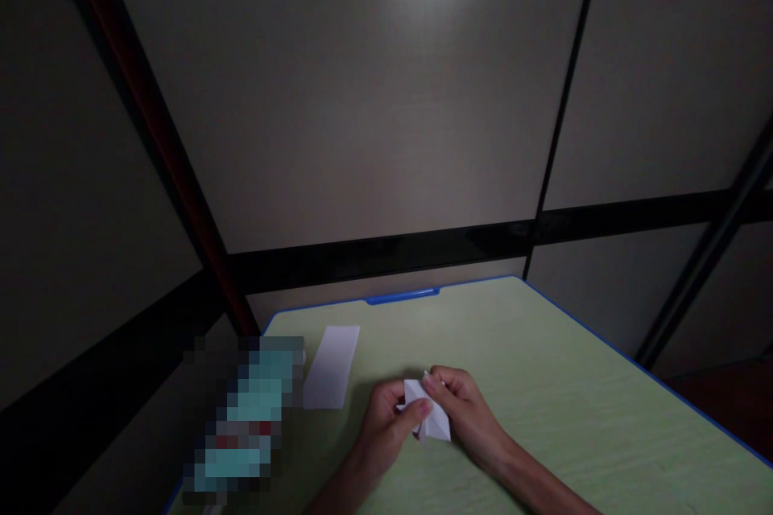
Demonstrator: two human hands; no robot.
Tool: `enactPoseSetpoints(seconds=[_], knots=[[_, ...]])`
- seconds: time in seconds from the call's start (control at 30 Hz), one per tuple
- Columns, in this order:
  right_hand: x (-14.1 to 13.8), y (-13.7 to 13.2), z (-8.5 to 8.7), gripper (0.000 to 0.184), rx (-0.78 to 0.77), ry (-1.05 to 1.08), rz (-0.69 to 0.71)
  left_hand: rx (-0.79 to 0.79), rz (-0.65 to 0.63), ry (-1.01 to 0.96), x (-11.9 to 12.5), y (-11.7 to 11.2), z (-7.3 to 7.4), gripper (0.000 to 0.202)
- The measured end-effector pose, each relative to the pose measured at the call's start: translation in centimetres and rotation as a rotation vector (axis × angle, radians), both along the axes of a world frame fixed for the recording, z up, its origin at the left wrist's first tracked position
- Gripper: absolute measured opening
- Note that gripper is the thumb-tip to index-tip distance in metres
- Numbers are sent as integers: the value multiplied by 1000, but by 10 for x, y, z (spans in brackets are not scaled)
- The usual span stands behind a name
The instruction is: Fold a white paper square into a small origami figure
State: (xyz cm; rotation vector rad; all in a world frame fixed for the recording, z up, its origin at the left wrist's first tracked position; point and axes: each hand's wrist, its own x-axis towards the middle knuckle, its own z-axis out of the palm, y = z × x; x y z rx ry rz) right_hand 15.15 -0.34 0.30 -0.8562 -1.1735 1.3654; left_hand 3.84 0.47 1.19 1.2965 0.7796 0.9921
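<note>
A small folded piece of white paper (430, 415) is held just above a light green table (543, 386). My left hand (386, 422) grips its left side, thumb over the front fold. My right hand (462, 406) pinches its upper right part with closed fingers. Both forearms come in from the bottom edge of the view. The underside of the paper is hidden by my fingers.
A flat white paper strip (332, 366) lies on the table to the left of my hands. Further left is a blurred-out teal object (247, 426). The table has a blue rim (402, 295) and stands against a pale panelled wall.
</note>
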Motion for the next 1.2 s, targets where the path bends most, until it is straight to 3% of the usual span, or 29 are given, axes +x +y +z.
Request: enactPoseSetpoints(seconds=[0.23, 0.47, 0.73, 1.0, 1.2], knots=[[3, 2, 3, 36, 32, -53, -10, -6, 108, 6, -1, 4, 1, 23], [1, 2, -3, 32, 14, 80, 48, 13, 120, -18, -1, 3, -2, 23], [0, 1, 3, 31, 57, -54, -42, -22, 205, 8, -3, 8, -2, 24], [6, 5, 1, 28, 73, 3, -138, -34, 97, -1, -1, 7, -3, 23], [4, 6, 1, 22, 24, 110, -87, 3, 107, 13, -1, 4, -5, 20]])
